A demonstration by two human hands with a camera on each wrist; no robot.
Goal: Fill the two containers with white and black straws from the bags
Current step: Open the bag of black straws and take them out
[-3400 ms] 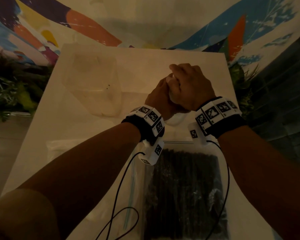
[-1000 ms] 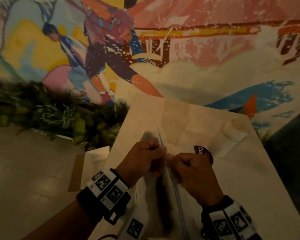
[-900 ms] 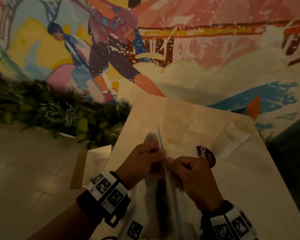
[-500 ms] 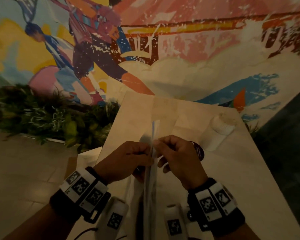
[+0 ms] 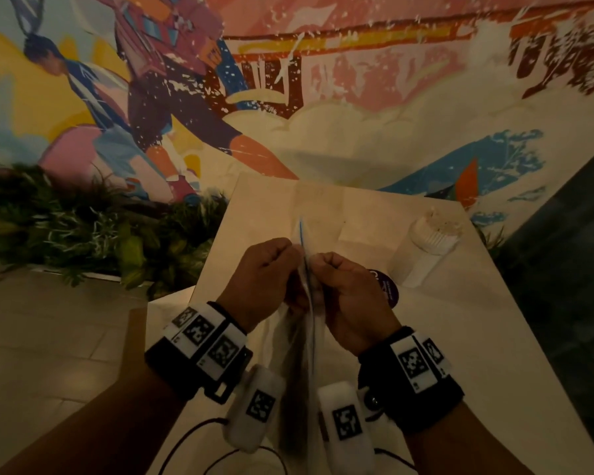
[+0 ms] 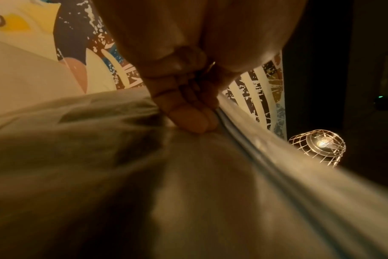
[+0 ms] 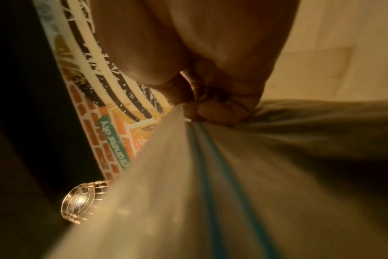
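Note:
A clear zip bag [image 5: 306, 341] with a blue seal strip and dark straws inside stands edge-on, lifted off the table [image 5: 477, 354] between my hands. My left hand [image 5: 266, 272] pinches one lip of the bag's mouth, and my right hand [image 5: 343, 286] pinches the other lip. In the left wrist view curled fingers [image 6: 188, 122] clamp the bag [image 6: 144, 175] beside its seal ridge. In the right wrist view the fingers [image 7: 215, 112] clamp the bag [image 7: 233, 175] by the blue strip. A white container [image 5: 429, 245] packed with white straws lies tilted at the table's far right.
A dark round lid [image 5: 386, 289] lies just right of my right hand. A flat clear bag [image 5: 319, 207] rests at the table's far end. Green plants [image 5: 83, 234] line the floor on the left under a painted wall. A caged lamp [image 6: 319, 147] hangs overhead.
The hands left the white container and picked up the bag of black straws. Over the last second they rose and drew closer, both pinching the bag's mouth.

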